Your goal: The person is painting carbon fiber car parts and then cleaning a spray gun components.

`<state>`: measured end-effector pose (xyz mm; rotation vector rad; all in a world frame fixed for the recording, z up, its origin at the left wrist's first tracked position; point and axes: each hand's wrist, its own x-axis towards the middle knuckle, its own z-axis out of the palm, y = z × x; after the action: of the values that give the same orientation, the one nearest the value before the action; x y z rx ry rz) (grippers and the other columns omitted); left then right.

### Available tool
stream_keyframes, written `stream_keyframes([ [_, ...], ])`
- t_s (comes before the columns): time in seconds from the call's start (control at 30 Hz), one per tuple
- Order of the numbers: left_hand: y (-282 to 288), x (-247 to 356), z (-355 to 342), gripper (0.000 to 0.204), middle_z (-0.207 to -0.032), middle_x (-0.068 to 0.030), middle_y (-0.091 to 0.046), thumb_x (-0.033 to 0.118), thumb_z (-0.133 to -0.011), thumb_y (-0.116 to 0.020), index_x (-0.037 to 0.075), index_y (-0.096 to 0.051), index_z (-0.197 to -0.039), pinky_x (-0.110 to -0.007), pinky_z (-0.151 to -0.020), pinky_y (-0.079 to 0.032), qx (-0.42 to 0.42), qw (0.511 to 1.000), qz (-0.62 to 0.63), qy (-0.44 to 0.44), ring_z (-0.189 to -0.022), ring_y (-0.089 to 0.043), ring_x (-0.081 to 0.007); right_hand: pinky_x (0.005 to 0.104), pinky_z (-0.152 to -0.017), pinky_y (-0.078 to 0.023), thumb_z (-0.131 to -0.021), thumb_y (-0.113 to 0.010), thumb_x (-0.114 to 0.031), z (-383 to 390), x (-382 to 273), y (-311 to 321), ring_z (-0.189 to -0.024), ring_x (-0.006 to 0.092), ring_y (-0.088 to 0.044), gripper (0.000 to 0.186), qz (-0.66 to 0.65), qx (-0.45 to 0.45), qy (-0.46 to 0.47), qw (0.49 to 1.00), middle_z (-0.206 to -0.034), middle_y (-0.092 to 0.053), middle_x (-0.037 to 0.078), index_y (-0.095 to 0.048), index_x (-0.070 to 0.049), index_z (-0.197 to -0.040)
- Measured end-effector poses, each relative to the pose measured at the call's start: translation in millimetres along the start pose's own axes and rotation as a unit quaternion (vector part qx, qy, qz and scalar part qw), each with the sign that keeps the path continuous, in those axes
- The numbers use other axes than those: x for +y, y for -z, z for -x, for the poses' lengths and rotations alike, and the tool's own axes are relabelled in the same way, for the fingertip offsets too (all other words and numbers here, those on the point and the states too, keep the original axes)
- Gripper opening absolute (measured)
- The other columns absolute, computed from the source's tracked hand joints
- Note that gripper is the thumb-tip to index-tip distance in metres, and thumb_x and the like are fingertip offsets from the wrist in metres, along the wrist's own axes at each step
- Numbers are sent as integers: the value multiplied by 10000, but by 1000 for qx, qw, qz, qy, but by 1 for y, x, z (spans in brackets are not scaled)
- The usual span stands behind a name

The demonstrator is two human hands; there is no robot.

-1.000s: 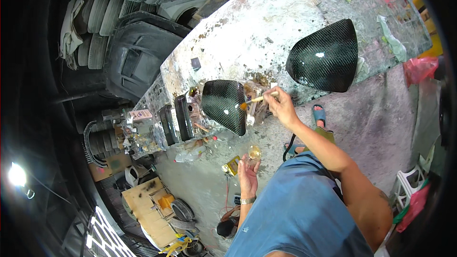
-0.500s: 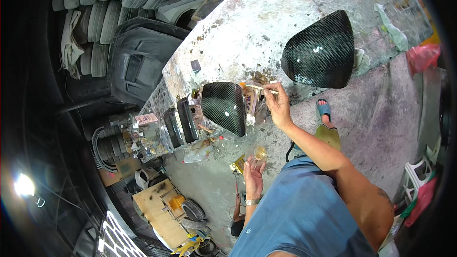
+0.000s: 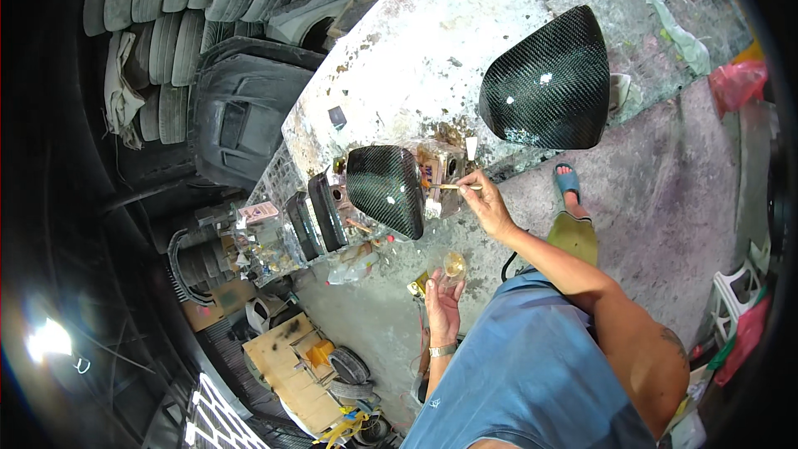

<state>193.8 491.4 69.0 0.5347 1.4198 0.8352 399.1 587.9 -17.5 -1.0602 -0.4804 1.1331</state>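
My right hand [image 3: 485,202] pinches a thin brush [image 3: 453,186] with a pale handle. The brush points left, its tip at or very near the right edge of a glossy black carbon-fibre shell [image 3: 384,189]; whether it touches is too small to tell. Lower down, my left hand [image 3: 444,308] is palm up, fingers round a clear cup [image 3: 455,264] with amber liquid in it. A larger carbon-fibre shell [image 3: 549,83] rests farther right on the worktable [image 3: 399,58]. Left of the smaller shell stand two narrow black pieces [image 3: 326,209].
Boxes and cans [image 3: 439,165] sit beside the smaller shell. A small pink box [image 3: 258,212] lies at the table's left end. Stacked tyres [image 3: 174,33] and a dark moulded panel [image 3: 249,108] stand beyond the table. A wooden board [image 3: 287,366] is at lower left.
My right hand and the brush have moved down along the smaller shell's right edge, and the brush lies flatter. My left hand still holds the cup. The whole view has shifted slightly.
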Motion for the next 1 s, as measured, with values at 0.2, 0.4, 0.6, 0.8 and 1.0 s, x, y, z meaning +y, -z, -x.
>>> stream_keyframes([
  [0.2,-3,1,2,509,-1316,-165,-568,409,-999,-525,30,-473,-1335,-448,-1039,-467,15,1000,-2,1,-1230,-553,-288,196,-446,-268,-988,-557,-210,-12,-15,19,-532,25,-371,119,-218,-25,-179,959,-785,-559,-7,-538,-93,-1000],
  [0.4,-8,0,9,514,-1318,-164,-566,411,-998,-525,29,-471,-1337,-455,-1046,-459,17,1000,-5,3,-1233,-550,-288,174,-413,-230,-990,-573,-227,-50,-1,-2,-491,1,-338,112,-323,12,-170,931,-777,-569,-7,-524,-128,-974],
  [0.6,-10,0,13,556,-1356,-172,-534,432,-996,-521,23,-446,-1364,-443,-1065,-436,21,1000,-15,6,-1270,-517,-287,171,-428,-240,-996,-577,-269,-41,9,-9,-509,0,-335,155,-279,90,-150,944,-813,-575,-10,-510,-129,-1005],
  [0.8,-14,0,13,560,-1364,-169,-524,439,-1003,-503,21,-437,-1370,-442,-1064,-435,14,999,-31,3,-1265,-519,-287,191,-454,-268,-1013,-542,-256,13,-19,-8,-541,16,-345,156,-238,-33,-132,962,-856,-561,-10,-507,-107,-1035],
  [1.0,-15,1,12,568,-1367,-160,-517,427,-1007,-500,11,-418,-1385,-441,-1056,-447,26,999,-33,4,-1255,-526,-283,189,-439,-249,-994,-545,-228,1,-14,14,-518,15,-342,127,-239,-38,-208,948,-761,-560,-13,-507,-108,-990],
])
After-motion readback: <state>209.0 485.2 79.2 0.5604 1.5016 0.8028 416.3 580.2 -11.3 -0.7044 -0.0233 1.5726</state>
